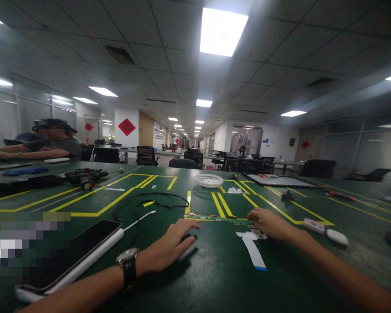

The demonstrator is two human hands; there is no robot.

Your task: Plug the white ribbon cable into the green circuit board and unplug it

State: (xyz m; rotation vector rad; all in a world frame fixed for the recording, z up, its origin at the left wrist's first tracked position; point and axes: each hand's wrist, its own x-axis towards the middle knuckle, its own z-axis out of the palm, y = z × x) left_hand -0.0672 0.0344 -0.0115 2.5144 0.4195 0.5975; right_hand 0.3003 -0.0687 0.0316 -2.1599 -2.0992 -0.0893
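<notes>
A long, thin green circuit board (226, 219) lies across the dark green table in front of me. My right hand (263, 221) has its fingers closed on the board's right end. Below that hand, a white flat ribbon cable (254, 252) with a blue tip hangs toward me; crumpled pale material (251, 234) lies at its top. My left hand (171, 243), a watch (127, 261) on its wrist, hovers near the board's left end with thumb and fingers apart and nothing between them. The right fingertips are partly hidden.
A white basket (208, 181) stands beyond the board. At left are a large phone-like device (81, 248), a black cable (163, 194) and a screwdriver-like tool (86, 182). White earbud-like cases (326, 230) lie at right, near a laptop-like panel (278, 179). A person (57, 139) sits far left.
</notes>
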